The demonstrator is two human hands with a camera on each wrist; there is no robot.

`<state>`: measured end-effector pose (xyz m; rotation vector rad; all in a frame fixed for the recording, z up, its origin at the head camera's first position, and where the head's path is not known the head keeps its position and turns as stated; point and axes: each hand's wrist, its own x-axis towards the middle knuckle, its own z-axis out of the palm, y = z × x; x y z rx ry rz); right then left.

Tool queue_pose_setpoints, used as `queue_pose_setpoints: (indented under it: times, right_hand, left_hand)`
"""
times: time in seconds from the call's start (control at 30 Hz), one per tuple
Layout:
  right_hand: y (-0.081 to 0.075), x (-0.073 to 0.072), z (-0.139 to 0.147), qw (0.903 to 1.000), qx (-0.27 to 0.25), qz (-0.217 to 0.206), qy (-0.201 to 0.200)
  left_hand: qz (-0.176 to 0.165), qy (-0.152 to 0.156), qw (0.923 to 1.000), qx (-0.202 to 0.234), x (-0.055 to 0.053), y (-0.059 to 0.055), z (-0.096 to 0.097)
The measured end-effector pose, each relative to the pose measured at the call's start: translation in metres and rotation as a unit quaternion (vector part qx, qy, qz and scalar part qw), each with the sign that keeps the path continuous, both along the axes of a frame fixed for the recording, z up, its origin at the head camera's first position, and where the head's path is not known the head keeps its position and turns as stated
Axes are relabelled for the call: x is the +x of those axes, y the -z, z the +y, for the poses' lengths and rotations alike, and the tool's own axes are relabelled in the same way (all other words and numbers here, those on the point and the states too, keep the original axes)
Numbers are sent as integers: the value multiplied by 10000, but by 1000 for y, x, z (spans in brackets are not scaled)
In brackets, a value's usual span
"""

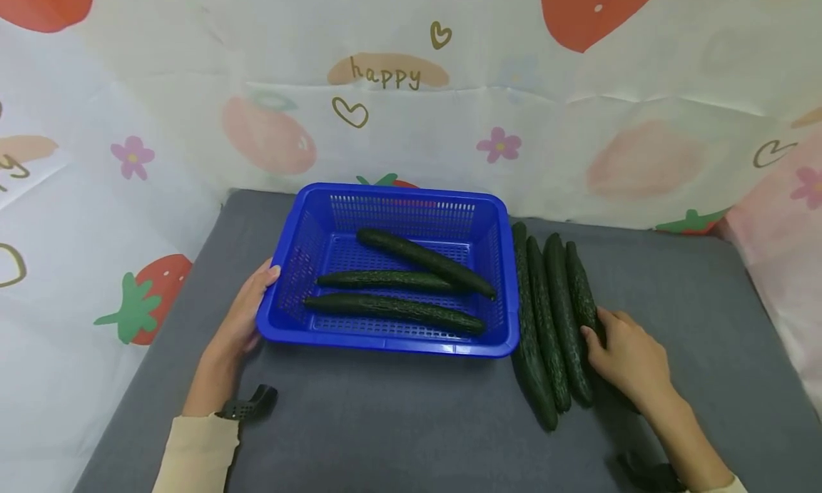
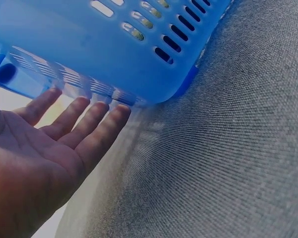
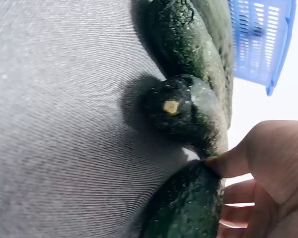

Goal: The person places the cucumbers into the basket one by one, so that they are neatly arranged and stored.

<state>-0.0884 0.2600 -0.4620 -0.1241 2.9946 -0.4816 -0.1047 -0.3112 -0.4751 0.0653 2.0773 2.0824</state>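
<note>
Sleeves point(image 1: 199, 454) in pale cloth lay nearest you, and just past them your hands were well apart. Your right hand point(image 1: 632, 357) had its thumb and fingers round the rightmost cucumber point(image 1: 580, 282), which lay on the grey table point(image 1: 385, 436) at the end of a row of four; the right wrist view showed your thumb by the gap between it and its neighbour. Your left hand point(image 1: 244, 314) laid its thumb on the rim of the blue basket point(image 1: 385, 342), its other fingers nearly straight against the outer wall, so it seemed to steady rather than clench. The step in hand, as far as one could judge, was taking hold of that cucumber. Your next move probably called for a firm, even grip and a lift straight up, so that the three neighbouring cucumbers point(image 1: 549, 329) did not roll. Those pointed away from you, the leftmost so near the basket that contact could not be told. Farther in, three more cucumbers point(image 1: 398, 309) lay inside the basket, one slanting across another's end. Behind everything hung a printed cloth point(image 1: 411, 136).
</note>
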Motion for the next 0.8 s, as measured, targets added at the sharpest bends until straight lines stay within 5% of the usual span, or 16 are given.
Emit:
queue_pose_setpoints:
  times: [0.13, 0.57, 0.8]
  right_hand:
    - [-2, -4, -1, 9999, -27, -62, -99]
    - [-17, -23, 16, 9909, -387, -1289, -7]
    - [-24, -18, 13, 9905, -1027, -915, 51]
  left_hand:
    - [52, 5, 10000, 55, 1, -1, -2]
    - [1, 39, 9997, 251, -2, -3, 3]
    - [23, 53, 9998, 214, 1, -2, 0]
